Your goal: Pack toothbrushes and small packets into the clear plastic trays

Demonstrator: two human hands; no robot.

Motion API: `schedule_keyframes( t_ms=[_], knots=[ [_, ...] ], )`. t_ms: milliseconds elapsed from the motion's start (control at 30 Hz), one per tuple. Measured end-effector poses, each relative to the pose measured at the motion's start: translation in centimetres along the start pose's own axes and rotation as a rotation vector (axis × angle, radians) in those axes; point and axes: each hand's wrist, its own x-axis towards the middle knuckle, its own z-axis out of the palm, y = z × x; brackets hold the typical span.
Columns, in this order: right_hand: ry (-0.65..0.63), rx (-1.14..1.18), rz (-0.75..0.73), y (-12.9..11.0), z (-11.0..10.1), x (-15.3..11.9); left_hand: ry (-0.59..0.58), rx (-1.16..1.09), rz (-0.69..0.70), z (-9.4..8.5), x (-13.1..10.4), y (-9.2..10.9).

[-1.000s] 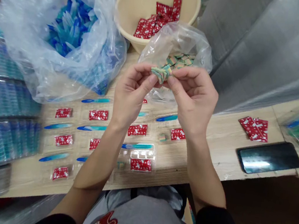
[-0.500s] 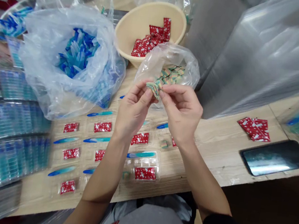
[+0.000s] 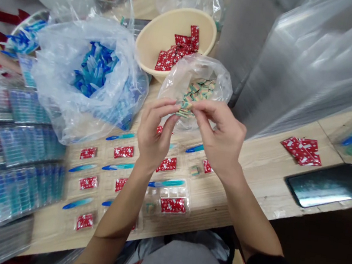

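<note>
Pinching a small green-and-tan piece (image 3: pixel 186 105) between thumb and forefinger, the right hand (image 3: pixel 222 132) is raised in the middle of the scene, in front of a clear plastic bag (image 3: pixel 225 75) of similar flat pieces (image 3: pixel 203 88). The left hand (image 3: pixel 154 133) is just beside it, thumb and forefinger parted; whether its fingertips touch the piece, I cannot tell. On the far side sits a round cream plastic basin (image 3: pixel 149 41) with red patterned packets (image 3: pixel 170 57); left of it, a large translucent plastic bag (image 3: pixel 51 84) holds slender blue-and-turquoise items (image 3: pixel 93 68). Clear plastic trays (image 3: pixel 189 197) lie in rows on the pale wooden table (image 3: pixel 253 160), carrying red packets and blue-and-turquoise items. Filled clear cases (image 3: pixel 27 141) are stacked at left. On the right, a black phone (image 3: pixel 330 185) lies near more red packets (image 3: pixel 302 150).
</note>
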Motion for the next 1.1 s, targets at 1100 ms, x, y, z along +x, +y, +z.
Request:
schedule_keyframes(
  t_ms=[1100],
  knots=[
    [-0.185,-0.132,-0.113,3.7,-2.0,1.1,0.096,0.159,-0.100,2.1,0.7,1.3]
  ],
)
